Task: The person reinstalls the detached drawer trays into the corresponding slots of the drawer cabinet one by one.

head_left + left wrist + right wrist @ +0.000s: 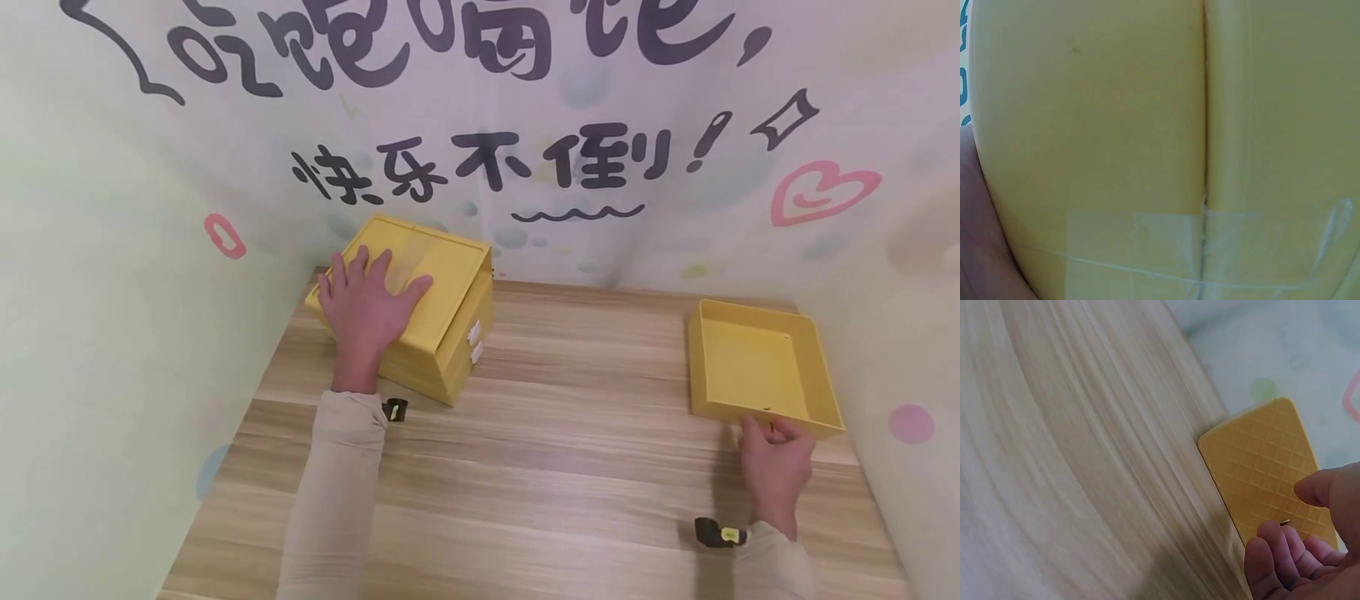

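Observation:
My left hand point(363, 304) rests with fingers spread on the top of a yellow plastic drawer box point(450, 279) at the back left. Close up in the left wrist view, the yellow plastic point(1097, 144) shows a seam with clear tape point(1135, 250) across it. At the right lies a yellow drawer point(757, 362), its hollow facing up. My right hand point(776, 467) is at its near side. In the right wrist view, a small brass-coloured stub point(1285, 522) shows by the fingertips, before the drawer's diamond-patterned front point(1254, 462); the thumb stands apart from the fingers.
A wood-grain tabletop point(555, 433) lies between the two yellow things. A printed fabric wall point(525, 233) rises at the back, with pale walls at left point(112, 292) and right point(900, 333). White clips point(475, 342) sit on the box's side.

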The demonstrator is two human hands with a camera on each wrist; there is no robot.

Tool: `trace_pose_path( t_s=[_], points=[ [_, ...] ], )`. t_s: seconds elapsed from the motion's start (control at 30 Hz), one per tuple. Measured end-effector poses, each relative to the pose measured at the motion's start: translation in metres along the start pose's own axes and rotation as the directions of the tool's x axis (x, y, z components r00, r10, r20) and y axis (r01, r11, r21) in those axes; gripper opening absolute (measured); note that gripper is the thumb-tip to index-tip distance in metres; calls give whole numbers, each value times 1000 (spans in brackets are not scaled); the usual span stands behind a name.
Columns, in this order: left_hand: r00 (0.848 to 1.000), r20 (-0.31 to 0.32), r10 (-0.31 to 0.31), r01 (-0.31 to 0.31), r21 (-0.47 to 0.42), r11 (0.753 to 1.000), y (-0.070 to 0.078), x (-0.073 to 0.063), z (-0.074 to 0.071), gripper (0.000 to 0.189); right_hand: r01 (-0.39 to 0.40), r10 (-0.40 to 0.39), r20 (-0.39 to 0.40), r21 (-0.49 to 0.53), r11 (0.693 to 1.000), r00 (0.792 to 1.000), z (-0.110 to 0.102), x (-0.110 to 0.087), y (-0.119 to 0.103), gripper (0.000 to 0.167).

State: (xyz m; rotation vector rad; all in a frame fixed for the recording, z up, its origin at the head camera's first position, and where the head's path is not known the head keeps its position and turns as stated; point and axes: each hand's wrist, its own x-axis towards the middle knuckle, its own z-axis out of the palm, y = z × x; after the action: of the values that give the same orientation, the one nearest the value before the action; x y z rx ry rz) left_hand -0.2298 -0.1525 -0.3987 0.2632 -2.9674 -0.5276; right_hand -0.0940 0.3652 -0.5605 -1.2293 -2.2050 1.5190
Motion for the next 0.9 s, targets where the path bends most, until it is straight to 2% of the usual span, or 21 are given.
trace_pose_path(
  t_s=[0.27,0.43,0.57,0.9],
  points=[
    [1000,-3,4,-4,5,1000,0,0,-1,87,-42,42,17,15,999,999,0,7,0,31],
    [1000,10,-1,1,5,1000,0,1,0,88,6,-7,-5,-107,994,1000,-1,10,2,27],
    [1000,16,-4,3,8,1000,0,1,0,88,53,-54,0,-208,977,999,-2,9,4,34],
    [1000,7,-1,1,11,1000,-2,2,2,89,68,-59,43,-261,963,997,-5,17,8,39]
  ],
)
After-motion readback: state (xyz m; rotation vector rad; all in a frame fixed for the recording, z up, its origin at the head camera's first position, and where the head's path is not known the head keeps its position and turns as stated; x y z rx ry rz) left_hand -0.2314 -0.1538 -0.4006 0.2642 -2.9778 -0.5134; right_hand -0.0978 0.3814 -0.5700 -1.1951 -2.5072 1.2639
